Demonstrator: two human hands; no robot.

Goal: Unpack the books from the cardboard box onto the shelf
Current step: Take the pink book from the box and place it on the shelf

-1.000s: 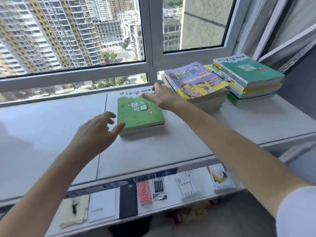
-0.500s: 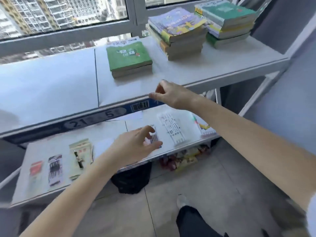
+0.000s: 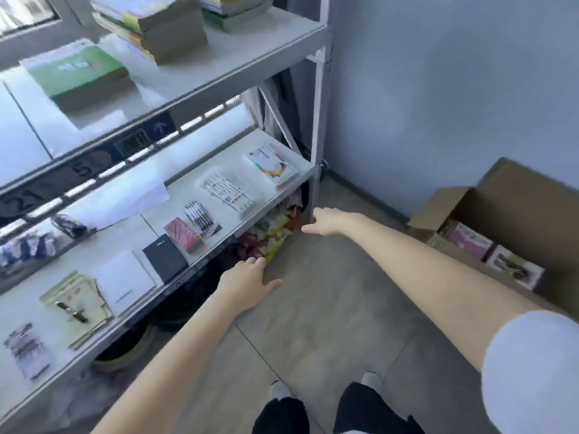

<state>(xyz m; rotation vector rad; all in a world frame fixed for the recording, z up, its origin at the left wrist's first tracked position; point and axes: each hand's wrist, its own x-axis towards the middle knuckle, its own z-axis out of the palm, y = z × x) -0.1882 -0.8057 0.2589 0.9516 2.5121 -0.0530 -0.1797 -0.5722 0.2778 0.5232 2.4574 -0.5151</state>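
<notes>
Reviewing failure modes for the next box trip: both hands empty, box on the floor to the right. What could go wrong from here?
1. The cardboard box sits low, right of the shelf; its raised flap could snag the right hand.
2. The top board already holds the green book and leaning book stacks; another book may topple one.
3. The left hand passes near the lower board's edge and may knock it.

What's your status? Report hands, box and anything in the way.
Left hand and right hand open, empty, over the grey floor. Brown cardboard box at right, open, books inside. Green-covered book on grey metal shelf. Path clear.
</notes>
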